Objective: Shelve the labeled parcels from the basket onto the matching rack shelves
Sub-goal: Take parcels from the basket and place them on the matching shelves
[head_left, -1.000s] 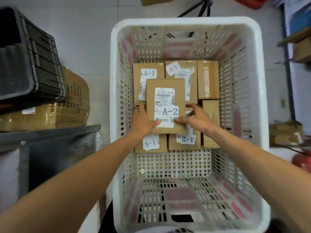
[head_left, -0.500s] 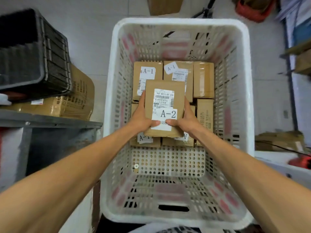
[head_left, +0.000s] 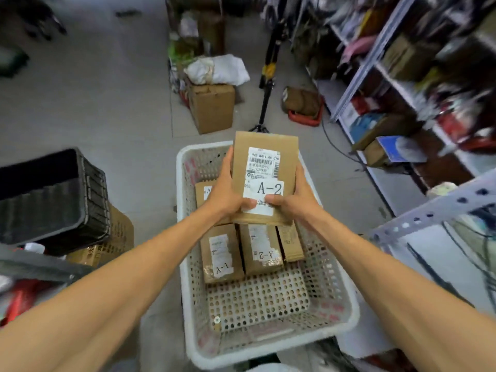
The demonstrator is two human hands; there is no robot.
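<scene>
- The left hand [head_left: 226, 194] and right hand [head_left: 296, 200] grip the flat brown cardboard parcel labelled A-2 [head_left: 264, 167] by its sides, thumbs on its face.
- It is held above the white perforated plastic basket [head_left: 268, 347].
- Other brown parcels [head_left: 241, 251] lie inside the basket.

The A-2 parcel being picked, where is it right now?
Head view, centre: the A-2 parcel is held between left hand and right hand, up above the white basket, over the other parcels.
</scene>
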